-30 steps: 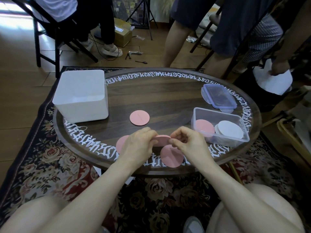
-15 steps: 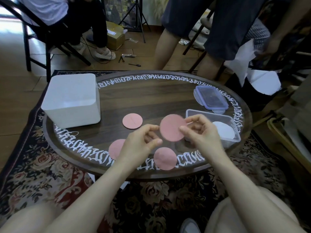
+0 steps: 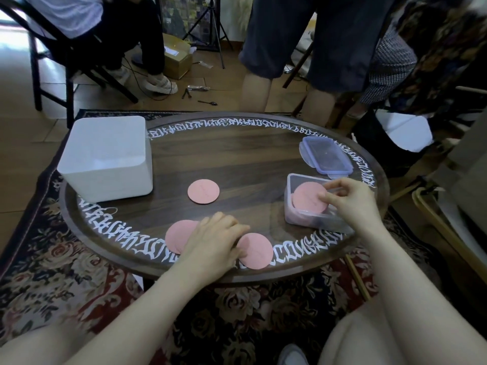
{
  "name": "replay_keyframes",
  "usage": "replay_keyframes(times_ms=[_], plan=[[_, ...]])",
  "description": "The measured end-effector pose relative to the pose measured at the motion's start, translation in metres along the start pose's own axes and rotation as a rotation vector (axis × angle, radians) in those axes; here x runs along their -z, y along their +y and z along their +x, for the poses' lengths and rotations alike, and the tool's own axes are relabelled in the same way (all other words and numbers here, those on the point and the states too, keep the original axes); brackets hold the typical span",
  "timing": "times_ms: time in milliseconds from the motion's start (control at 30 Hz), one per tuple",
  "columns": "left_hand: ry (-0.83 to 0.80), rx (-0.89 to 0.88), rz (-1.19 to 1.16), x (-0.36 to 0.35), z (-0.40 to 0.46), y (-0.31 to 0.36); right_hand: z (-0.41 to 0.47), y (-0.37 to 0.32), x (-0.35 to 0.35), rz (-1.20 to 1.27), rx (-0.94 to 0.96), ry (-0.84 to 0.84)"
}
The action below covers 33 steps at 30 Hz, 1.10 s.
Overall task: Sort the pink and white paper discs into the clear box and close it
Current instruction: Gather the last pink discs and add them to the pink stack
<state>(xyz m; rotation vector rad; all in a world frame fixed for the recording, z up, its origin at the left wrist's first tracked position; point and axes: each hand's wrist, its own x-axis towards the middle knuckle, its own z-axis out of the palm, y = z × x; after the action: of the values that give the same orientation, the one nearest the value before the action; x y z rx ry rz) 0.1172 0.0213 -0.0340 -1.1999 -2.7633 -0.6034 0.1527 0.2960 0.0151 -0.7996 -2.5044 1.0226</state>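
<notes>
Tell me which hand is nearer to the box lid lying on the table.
Right. The right hand is at the clear box, pinching a pink disc just in front of the lid. The left hand rests at the table's near edge, far from it.

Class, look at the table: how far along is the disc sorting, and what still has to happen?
Done: pink discs already lie in the clear box. In hand: the right hand lowers a pink disc into it; the left hand rests between two table discs. Left: three pink discs outside, and the lid is off.

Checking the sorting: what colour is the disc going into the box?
Pink disc, head view.
</notes>
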Motion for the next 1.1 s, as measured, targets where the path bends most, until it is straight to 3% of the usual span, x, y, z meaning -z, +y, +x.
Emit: replay_keyframes(times_ms=[233, 467, 567, 667, 767, 867, 1100], plan=[[-0.065, 0.041, -0.019, 0.004, -0.001, 0.0, -0.004, -0.007, -0.014, -0.334, 0.023, -0.027], [-0.077, 0.066, -0.026, 0.006, 0.0, -0.002, -0.002, -0.006, -0.023, -0.432, 0.042, -0.022], [-0.096, 0.088, -0.006, 0.009, -0.001, -0.004, -0.01, -0.01, -0.027, -0.351, 0.153, 0.049], [-0.088, 0.135, 0.014, 0.015, 0.001, -0.009, -0.03, -0.022, -0.03, -0.14, 0.389, 0.124], [-0.088, 0.189, 0.011, 0.019, 0.002, -0.014, -0.051, -0.03, -0.044, -0.05, 0.546, -0.12], [-0.123, 0.222, 0.023, 0.019, 0.002, -0.016, -0.064, -0.031, -0.062, -0.142, 0.484, -0.399], [-0.173, 0.225, 0.049, 0.018, -0.001, -0.012, -0.07, -0.035, -0.069, -0.413, 0.277, -0.637]])
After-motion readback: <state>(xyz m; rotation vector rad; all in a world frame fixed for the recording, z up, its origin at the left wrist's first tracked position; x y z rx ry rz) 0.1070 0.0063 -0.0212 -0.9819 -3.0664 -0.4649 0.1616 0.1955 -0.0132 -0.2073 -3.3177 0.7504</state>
